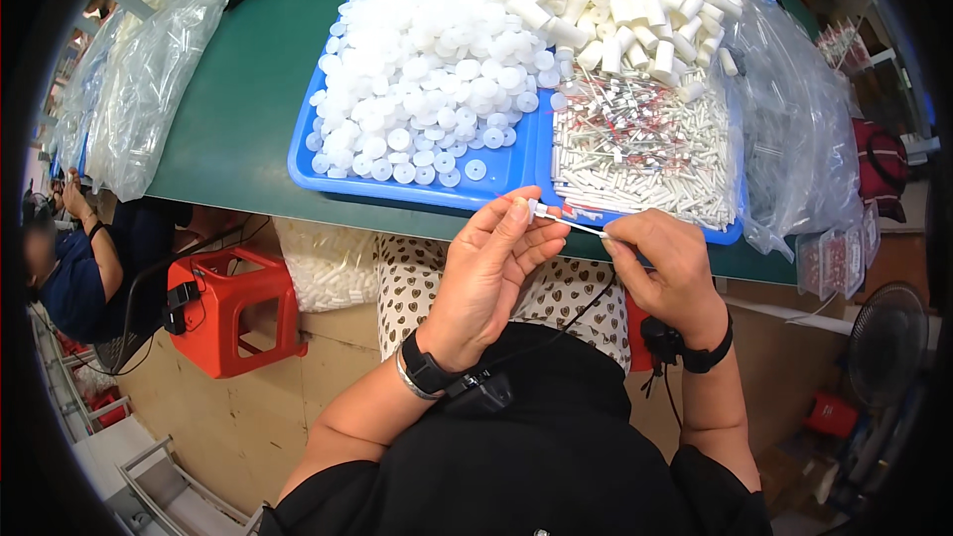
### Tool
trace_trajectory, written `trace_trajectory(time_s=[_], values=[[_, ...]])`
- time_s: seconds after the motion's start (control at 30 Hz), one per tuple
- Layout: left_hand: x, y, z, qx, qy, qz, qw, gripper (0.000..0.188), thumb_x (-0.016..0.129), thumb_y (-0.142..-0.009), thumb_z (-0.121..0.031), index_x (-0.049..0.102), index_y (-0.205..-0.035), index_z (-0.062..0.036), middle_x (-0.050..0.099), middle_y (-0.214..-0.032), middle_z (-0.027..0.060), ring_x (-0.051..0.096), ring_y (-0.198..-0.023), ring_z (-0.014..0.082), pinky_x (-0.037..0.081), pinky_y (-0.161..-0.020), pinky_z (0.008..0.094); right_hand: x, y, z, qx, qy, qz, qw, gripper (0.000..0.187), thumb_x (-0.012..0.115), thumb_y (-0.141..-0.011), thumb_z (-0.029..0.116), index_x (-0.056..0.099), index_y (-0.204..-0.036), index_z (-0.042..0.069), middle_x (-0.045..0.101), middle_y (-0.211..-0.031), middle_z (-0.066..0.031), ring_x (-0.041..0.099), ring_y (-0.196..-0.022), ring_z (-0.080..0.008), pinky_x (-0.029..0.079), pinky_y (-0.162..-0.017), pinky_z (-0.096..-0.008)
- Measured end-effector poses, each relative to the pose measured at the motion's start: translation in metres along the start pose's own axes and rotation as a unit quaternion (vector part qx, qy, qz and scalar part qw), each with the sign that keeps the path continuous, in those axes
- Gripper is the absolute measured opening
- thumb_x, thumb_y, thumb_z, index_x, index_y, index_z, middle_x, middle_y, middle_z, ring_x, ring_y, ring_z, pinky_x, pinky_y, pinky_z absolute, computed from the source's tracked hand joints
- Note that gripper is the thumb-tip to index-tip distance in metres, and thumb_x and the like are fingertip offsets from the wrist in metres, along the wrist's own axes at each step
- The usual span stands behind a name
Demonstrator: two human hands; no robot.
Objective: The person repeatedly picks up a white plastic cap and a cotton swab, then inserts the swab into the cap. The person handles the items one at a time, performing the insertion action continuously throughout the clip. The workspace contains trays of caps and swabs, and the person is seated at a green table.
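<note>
White and thin, a plastic stick (574,226) is pinched at its ends by the left hand (491,273) and right hand (667,263). Both hands hover just before the blue tray (501,174) of white discs (437,79) on the green tabletop (243,109).

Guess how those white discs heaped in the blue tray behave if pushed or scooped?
The white discs look small, thin and plastic, so probably light. They lie loosely heaped, so a push likely makes them slide and spill. The blue tray has a low rim, so some may escape; any landing on edge might roll.

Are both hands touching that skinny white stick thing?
Touching. The head view shows the left hand pinching one end of the thin white stick and the right hand pinching the other end, no gap at either.
</note>
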State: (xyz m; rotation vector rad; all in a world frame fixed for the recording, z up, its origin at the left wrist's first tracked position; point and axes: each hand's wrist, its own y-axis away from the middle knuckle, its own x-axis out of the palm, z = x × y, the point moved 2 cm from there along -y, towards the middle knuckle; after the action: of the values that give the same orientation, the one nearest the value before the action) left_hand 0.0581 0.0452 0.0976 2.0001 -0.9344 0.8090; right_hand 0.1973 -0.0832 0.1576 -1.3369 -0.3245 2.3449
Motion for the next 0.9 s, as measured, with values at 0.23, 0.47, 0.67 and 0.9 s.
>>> trace_trajectory(time_s=[0.23,0.47,0.67,0.9], values=[[-0.003,0.000,0.005,0.033,-0.044,0.009,0.998,0.034,0.054,-0.101,-0.020,0.051,-0.127,0.0013,0.064,-0.113,0.0151,0.065,-0.102,0.0204,0.054,-0.091,0.0313,0.008,-0.002,0.000,-0.028,0.010,-0.020,0.999,0.015,0.071,-0.079,-0.001,0.062,-0.092,0.001,0.065,-0.076,-0.0107,0.062,-0.063,-0.0258,0.049,-0.054,-0.0341],[0.005,0.003,0.011,0.025,-0.098,0.036,0.994,0.038,0.054,-0.100,-0.017,0.051,-0.132,0.0031,0.063,-0.123,0.0133,0.062,-0.106,0.0167,0.050,-0.094,0.0298,0.021,-0.004,0.000,0.338,-0.400,0.126,0.843,0.022,0.051,-0.101,0.014,0.061,-0.112,-0.003,0.064,-0.075,-0.0058,0.060,-0.059,-0.0105,0.048,-0.052,-0.0250],[-0.002,0.000,-0.002,0.091,-0.160,0.005,0.983,0.036,0.053,-0.101,-0.018,0.052,-0.129,0.0030,0.064,-0.118,0.0141,0.065,-0.099,0.0172,0.052,-0.090,0.0300,0.013,-0.032,0.011,0.173,-0.183,0.149,0.956,0.021,0.051,-0.100,0.015,0.063,-0.108,-0.001,0.065,-0.073,-0.0111,0.063,-0.057,-0.0172,0.050,-0.054,-0.0294],[-0.002,-0.002,0.000,0.038,-0.071,0.017,0.997,0.032,0.052,-0.101,-0.020,0.054,-0.126,0.0008,0.065,-0.110,0.0138,0.065,-0.093,0.0155,0.052,-0.083,0.0281,-0.008,-0.107,-0.069,0.061,0.237,0.007,0.970,0.018,0.055,-0.093,0.011,0.063,-0.108,0.007,0.066,-0.090,-0.0176,0.064,-0.081,-0.0379,0.050,-0.068,-0.0445]])
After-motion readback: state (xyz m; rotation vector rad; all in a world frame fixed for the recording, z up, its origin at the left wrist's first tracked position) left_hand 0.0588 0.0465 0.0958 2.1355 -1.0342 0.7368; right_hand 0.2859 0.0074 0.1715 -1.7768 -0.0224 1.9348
